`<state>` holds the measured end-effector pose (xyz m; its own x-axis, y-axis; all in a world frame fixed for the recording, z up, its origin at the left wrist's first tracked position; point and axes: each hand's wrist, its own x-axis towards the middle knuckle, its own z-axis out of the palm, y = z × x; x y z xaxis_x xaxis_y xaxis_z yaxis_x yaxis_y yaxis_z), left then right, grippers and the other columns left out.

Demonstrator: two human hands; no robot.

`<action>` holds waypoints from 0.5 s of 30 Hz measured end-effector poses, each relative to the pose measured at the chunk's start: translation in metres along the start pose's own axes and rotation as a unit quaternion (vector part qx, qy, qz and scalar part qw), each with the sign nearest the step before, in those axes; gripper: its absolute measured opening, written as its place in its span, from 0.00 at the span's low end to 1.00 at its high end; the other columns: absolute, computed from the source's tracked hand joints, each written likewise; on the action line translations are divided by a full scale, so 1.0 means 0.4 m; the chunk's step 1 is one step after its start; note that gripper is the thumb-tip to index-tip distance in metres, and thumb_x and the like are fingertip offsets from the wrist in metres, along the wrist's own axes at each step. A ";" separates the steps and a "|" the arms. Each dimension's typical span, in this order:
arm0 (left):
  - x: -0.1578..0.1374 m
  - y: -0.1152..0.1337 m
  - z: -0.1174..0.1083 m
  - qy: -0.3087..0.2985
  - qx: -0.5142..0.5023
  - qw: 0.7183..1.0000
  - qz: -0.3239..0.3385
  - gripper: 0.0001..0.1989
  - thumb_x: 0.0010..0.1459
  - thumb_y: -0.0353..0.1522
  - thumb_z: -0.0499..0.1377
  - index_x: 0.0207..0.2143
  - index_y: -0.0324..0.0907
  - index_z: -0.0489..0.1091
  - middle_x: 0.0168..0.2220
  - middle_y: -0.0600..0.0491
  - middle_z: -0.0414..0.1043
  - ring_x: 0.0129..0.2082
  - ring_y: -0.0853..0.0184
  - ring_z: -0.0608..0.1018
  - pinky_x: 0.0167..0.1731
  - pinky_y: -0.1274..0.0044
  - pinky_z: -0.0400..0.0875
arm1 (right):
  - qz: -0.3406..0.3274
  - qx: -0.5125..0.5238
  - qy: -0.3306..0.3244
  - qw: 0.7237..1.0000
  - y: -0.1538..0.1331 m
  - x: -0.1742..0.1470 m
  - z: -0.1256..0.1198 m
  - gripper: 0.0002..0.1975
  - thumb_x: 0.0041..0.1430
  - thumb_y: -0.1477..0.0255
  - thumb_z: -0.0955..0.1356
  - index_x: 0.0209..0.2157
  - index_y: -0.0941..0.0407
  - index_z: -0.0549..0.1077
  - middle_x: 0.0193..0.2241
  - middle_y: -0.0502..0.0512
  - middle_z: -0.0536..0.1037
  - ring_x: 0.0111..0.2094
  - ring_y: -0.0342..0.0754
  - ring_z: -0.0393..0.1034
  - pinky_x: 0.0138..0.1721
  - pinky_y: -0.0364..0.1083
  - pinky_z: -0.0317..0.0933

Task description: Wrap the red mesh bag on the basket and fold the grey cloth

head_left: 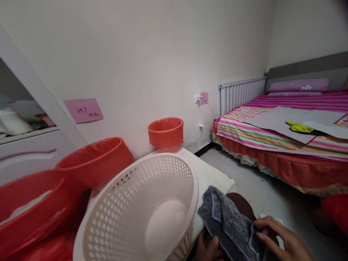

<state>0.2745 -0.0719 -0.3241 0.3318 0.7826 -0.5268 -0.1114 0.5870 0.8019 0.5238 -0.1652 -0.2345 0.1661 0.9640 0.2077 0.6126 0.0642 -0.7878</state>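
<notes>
The grey cloth (231,221) lies low at the picture's bottom edge, between both hands — its long axis slants from upper left, near the white basket (141,210), down to the right. The right hand (282,237) pinches its lower right edge with curled fingers; the left hand (209,250) grips it from beneath, mostly hidden. The right hand has the clearer hold. The cloth is speckled grey, soft and folded, with a pale hem — it sits just beside the basket's rim, over the tabletop (209,174).
</notes>
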 end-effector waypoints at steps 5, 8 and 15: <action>0.001 0.017 0.017 -0.017 -0.062 0.998 -0.012 0.56 0.35 0.56 0.67 0.60 0.40 0.49 0.52 0.36 0.72 0.33 0.58 0.82 0.32 0.72 0.71 | -0.087 -0.084 -0.038 0.992 -0.071 0.044 0.090 0.13 0.53 0.68 0.70 0.42 0.51 0.77 0.44 0.59 0.79 0.47 0.57 0.73 0.49 0.52 0.68; -0.008 0.043 0.052 -0.059 -0.130 0.990 -0.001 0.44 0.41 0.54 0.65 0.56 0.42 0.57 0.54 0.40 0.72 0.46 0.54 0.79 0.40 0.69 0.72 | -0.084 -0.132 -0.078 0.985 -0.074 0.067 0.167 0.22 0.48 0.75 0.68 0.48 0.55 0.75 0.50 0.63 0.76 0.51 0.60 0.70 0.52 0.56 0.66; 0.023 0.071 0.101 -0.050 -0.191 0.970 0.141 0.22 0.38 0.33 0.67 0.40 0.38 0.74 0.36 0.48 0.81 0.44 0.55 0.79 0.48 0.71 0.68 | -0.059 -0.233 0.024 0.970 0.034 0.115 0.278 0.33 0.45 0.78 0.66 0.57 0.57 0.66 0.57 0.63 0.69 0.57 0.60 0.65 0.56 0.58 0.62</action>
<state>0.3123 -0.0566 -0.2947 0.3245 0.9105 -0.2562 -0.5440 0.4012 0.7369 0.4537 -0.0914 -0.3001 0.1027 0.9429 0.3168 0.9107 0.0390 -0.4113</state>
